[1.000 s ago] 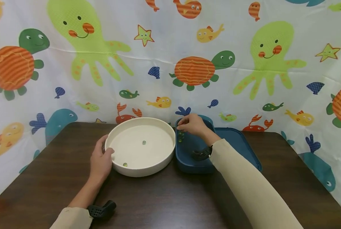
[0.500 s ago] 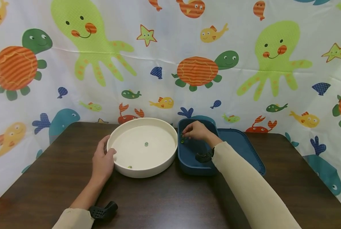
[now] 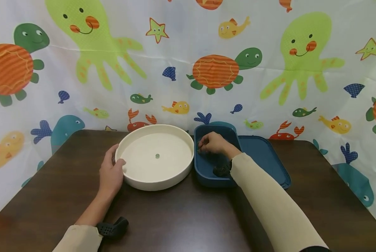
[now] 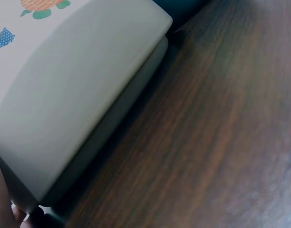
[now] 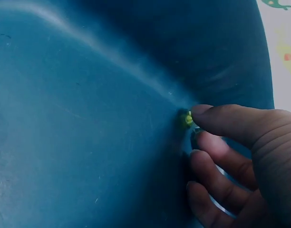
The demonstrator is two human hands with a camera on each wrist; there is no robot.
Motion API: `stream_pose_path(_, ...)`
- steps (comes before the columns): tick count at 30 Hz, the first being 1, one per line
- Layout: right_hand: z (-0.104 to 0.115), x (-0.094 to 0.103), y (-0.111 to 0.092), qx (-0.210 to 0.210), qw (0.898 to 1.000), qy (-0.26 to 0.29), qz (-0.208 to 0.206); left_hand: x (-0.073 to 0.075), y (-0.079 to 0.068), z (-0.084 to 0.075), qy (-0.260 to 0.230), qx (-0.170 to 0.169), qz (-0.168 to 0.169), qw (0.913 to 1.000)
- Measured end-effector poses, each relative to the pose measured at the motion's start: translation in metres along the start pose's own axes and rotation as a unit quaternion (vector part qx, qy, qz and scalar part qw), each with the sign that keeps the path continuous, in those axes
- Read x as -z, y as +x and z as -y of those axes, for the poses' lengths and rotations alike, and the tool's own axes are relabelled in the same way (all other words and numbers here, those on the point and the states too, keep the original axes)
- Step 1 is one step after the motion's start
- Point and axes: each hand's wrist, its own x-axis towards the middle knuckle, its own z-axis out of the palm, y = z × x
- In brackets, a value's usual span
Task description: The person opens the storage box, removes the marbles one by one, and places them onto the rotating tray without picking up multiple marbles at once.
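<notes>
Bowl marbles: half a second ago two showed in the cream bowl; now only the clear marble near the middle of its floor is visible, and the one by the front rim is out of sight.
Right hand: this hand works inside the blue box, at its left wall; the green marbles seen there earlier are now mostly covered by its curled fingers.
Left hand: thumb over the bowl's left rim, fingers clamped on the outer wall, as before.
Blue lid: lies flat along the box's right edge.
Table: dark wood, bowl and box side by side toward its back edge; printed cloth behind.
In the way: right hand and black wristband hide part of the box floor.
Right wrist view only: a yellow-green marble at the thumb tip, forefinger close below; whether pinched, cannot tell.
Left wrist view only: the bowl's narrower base.
</notes>
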Motion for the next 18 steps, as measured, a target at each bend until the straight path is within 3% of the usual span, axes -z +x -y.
stream_pose_path(8, 0.0064, 0.0081, 0.0061, 0.004, 0.999, -0.042, 0.006, 0.0005, 0.0085, -0.0054, -0.008, -0.001, -0.004, 1.0)
stream_pose_path(18, 0.0032, 0.005, 0.004, -0.004, 0.998, -0.051, 0.021, -0.0017, 0.0037, -0.003, 0.001, 0.019, 0.006, 0.9998)
